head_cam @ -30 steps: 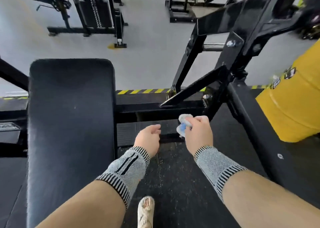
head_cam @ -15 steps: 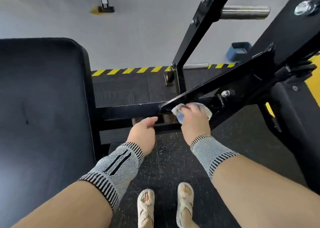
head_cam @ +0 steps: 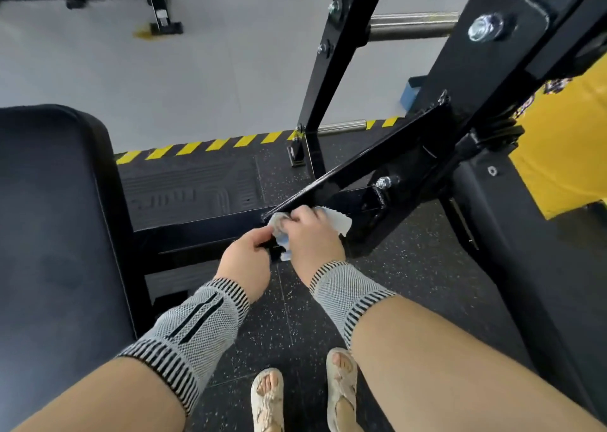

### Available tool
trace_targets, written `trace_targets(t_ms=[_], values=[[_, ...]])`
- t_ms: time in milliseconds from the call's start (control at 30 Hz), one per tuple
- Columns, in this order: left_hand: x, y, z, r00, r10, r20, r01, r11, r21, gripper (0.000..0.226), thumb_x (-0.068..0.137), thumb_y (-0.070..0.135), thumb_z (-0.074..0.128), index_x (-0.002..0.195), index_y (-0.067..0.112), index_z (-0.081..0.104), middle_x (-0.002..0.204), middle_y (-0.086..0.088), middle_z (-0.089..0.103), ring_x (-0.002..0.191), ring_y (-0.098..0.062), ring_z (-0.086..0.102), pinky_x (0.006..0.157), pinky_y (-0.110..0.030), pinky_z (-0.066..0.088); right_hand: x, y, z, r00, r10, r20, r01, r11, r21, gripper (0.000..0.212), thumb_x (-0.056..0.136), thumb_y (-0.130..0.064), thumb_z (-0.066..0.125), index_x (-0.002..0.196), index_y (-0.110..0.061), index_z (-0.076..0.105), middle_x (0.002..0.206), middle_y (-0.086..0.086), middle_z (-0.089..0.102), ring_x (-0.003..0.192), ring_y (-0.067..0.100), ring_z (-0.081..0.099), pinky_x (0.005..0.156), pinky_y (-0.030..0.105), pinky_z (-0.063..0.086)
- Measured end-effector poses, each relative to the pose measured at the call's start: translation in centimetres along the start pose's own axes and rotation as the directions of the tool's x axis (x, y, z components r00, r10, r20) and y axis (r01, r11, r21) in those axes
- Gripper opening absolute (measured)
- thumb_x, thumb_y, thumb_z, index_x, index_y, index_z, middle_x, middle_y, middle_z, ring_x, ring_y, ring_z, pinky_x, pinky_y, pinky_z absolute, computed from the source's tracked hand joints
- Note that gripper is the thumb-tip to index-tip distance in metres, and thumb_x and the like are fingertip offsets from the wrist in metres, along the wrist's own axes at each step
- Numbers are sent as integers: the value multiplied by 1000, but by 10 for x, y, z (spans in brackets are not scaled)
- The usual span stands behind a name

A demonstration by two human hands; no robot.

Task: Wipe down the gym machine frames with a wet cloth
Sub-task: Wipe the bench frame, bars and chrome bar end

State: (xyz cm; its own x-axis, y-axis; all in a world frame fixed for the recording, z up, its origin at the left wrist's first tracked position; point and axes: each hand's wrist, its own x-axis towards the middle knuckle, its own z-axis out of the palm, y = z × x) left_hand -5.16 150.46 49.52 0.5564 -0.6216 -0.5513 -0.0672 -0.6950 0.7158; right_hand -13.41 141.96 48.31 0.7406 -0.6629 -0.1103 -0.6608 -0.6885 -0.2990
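Hidden parts: the fingertips of the right hand (head_cam: 313, 237) are buried in the cloth (head_cam: 338, 222), so only the white edge at the right and a small blue-and-white fold under the hand can be seen.
Cut off: the black seat pad (head_cam: 56, 221) runs out of the picture at the left; the yellow part (head_cam: 565, 155) at the right edge is cut, and its printed marks are too blurred to read.
Hard to make out: what the left hand (head_cam: 244, 259) touches, because the black metal under it merges with shadow.
Right hand: clenched around the cloth, pressing it on the sloping brace (head_cam: 358, 172) where this meets the low crossbar (head_cam: 200, 228).
Left hand: fingers curled, just beside the cloth; I cannot tell if it grips the crossbar or only rests there.
Wrists: both wear grey knitted sleeves with striped cuffs.
Frame: black and glossy, with an upright post (head_cam: 331, 67), a bolt (head_cam: 486, 29) on a plate, and a chrome peg (head_cam: 412, 25).
Floor: dark speckled rubber mat (head_cam: 410, 277) below, then a yellow-black hazard stripe (head_cam: 210, 145), then pale grey floor (head_cam: 197, 70).
Room: feet of another machine (head_cam: 162, 21) far behind; a blue object (head_cam: 410, 94) is half hidden behind the frame.
Below: two feet in light sandals (head_cam: 267, 398).
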Motion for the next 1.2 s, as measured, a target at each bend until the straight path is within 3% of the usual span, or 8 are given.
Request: trace_targets(t_ms=[233, 367, 467, 567, 700, 867, 1100, 1200], values=[[-28, 63, 15, 989, 138, 48, -135, 989, -65, 44, 93, -1, 42, 126, 21, 61, 106, 3, 69, 77, -8, 60, 56, -6, 44, -35, 12, -95, 922, 328, -206, -229, 891, 391, 25, 87, -1, 50, 107, -8, 64, 109, 2, 50, 101, 20, 54, 88, 25, 44], [-46, 124, 29, 963, 263, 55, -256, 961, -100, 40, 92, -2, 45, 121, 19, 63, 116, 5, 65, 93, -8, 60, 76, -8, 43, -54, 34, -179, 633, 458, -624, -119, 855, 505, 22, 79, 10, 54, 94, -5, 62, 100, -2, 43, 86, 10, 46, 76, 6, 32], [-54, 162, 42, 942, 328, 71, -319, 940, -117, 41, 94, 0, 43, 126, 21, 59, 118, 10, 62, 83, -1, 56, 60, 1, 39, -42, 75, -216, 516, 679, -523, -276, 710, 648, 18, 87, 0, 53, 102, -10, 58, 107, 5, 49, 87, 15, 52, 74, 15, 35], [-57, 185, 55, 918, 375, 126, -366, 926, -92, 39, 93, 2, 43, 117, 26, 63, 105, 10, 68, 74, -5, 58, 60, -13, 44, -34, 86, -213, 629, 644, -435, -433, 755, 493, 17, 88, -5, 53, 105, -7, 57, 114, 9, 49, 94, 24, 52, 74, 25, 35], [-55, 194, 69, 939, 331, 96, -331, 943, -8, 11, 92, 15, 52, 93, 19, 63, 84, 3, 67, 78, -19, 63, 74, -34, 55, -53, 79, -196, 829, 112, -548, -67, 993, 101, 18, 73, 2, 60, 83, -11, 68, 99, 10, 57, 90, 30, 52, 74, 33, 45], [-60, 207, 65, 956, 286, 62, -281, 956, -80, 27, 88, 22, 61, 114, 20, 61, 98, 7, 69, 90, -16, 67, 84, -40, 57, -40, 129, -218, 588, 741, -324, -566, 663, 490, 24, 93, -12, 49, 112, -10, 62, 114, 12, 56, 91, 26, 54, 72, 24, 32], [-59, 216, 79, 957, 285, 54, -283, 958, -41, 9, 85, 14, 57, 93, 17, 60, 86, -4, 70, 81, -25, 68, 77, -46, 58, -51, 95, -219, 844, 357, -400, -216, 909, 356, 20, 87, -7, 54, 102, -9, 67, 105, 1, 47, 94, 17, 52, 77, 19, 38], [-61, 216, 77, 955, 298, -9, -297, 953, 63, 6, 85, 17, 59, 79, 19, 58, 74, -1, 68, 66, -21, 62, 66, -33, 54, -52, 109, -223, 756, 470, -455, -273, 859, 434, 17, 87, -6, 56, 100, -9, 67, 99, -5, 40, 88, 14, 52, 73, 14, 33]])
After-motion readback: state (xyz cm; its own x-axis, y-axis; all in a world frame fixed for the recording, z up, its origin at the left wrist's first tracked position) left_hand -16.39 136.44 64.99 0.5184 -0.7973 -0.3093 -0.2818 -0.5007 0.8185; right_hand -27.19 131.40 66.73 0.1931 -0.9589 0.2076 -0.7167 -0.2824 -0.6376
